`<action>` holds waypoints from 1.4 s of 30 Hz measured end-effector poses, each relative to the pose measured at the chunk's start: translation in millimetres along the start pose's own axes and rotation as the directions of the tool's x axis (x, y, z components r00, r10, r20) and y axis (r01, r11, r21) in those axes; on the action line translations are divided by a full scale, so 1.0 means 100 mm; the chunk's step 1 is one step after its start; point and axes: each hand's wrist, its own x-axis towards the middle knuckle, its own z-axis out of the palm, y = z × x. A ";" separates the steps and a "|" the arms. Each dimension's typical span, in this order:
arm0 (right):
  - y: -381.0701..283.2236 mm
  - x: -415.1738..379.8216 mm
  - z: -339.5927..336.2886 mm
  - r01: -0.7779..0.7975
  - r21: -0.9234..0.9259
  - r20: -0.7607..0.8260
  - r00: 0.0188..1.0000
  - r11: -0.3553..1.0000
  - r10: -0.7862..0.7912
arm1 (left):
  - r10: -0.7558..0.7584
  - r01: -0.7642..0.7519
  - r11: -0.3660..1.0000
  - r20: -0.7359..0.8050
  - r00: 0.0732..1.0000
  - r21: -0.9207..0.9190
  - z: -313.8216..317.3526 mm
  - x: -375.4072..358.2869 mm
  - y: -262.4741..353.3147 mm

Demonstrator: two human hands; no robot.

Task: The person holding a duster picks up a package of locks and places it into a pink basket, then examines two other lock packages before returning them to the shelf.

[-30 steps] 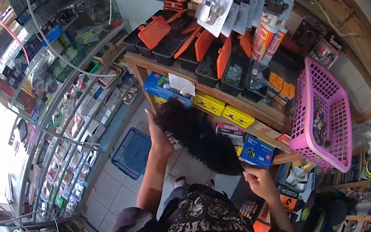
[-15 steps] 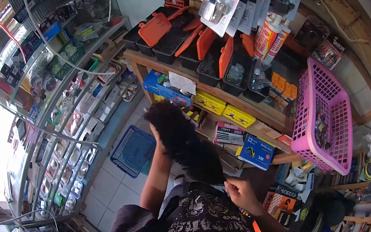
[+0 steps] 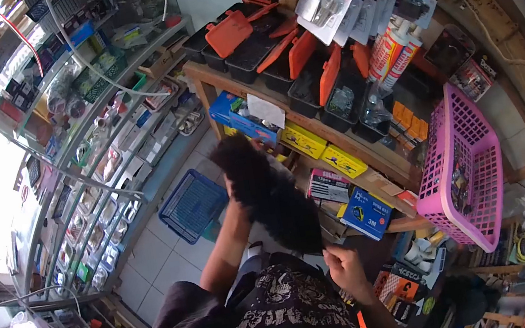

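Observation:
A black feather duster (image 3: 267,197) slants across the middle of the head view, its bushy end pointing up and left. My right hand (image 3: 344,267) is closed round its lower end, close to the front of my shirt. Against the left side of the feathers rests my left hand (image 3: 233,192); the plumes cover most of its fingers, so its grip is hidden. Just beyond the bushy end are an open blue box (image 3: 246,122) and yellow boxes (image 3: 303,141) on the shelf under the wooden counter.
Black bins with orange lids (image 3: 303,52) line the wooden counter (image 3: 370,155), below hanging padlock packs (image 3: 326,1). A pink basket (image 3: 445,204) stands at the right. On the tiled floor (image 3: 153,251) sits a blue basket (image 3: 194,205). Glass shelves (image 3: 104,194) curve along the left.
The view has shifted slightly, moving the surroundings a little right and down. The duster's bushy end has swung a little, with my left hand moving alongside it. My right hand keeps its hold.

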 end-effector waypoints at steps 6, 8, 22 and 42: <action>-0.07 0.08 0.03 -0.037 -0.051 0.062 0.997 0.998 0.040 | 0.098 0.057 0.961 -0.525 0.845 0.270 0.31 -0.04 -0.04; 0.12 -0.06 -0.05 -0.025 -0.063 0.090 0.995 0.998 0.031 | -0.005 0.048 0.995 -0.446 0.895 0.084 0.15 0.01 0.20; 0.31 0.09 -0.61 -0.058 -0.125 0.106 0.992 0.991 0.071 | -0.401 0.393 0.907 -0.588 0.702 -0.149 0.61 0.00 0.26; 0.14 0.35 -0.41 0.008 -0.144 0.042 0.999 0.989 -0.002 | -0.275 0.426 0.904 -0.721 0.636 0.032 0.37 -0.19 -0.18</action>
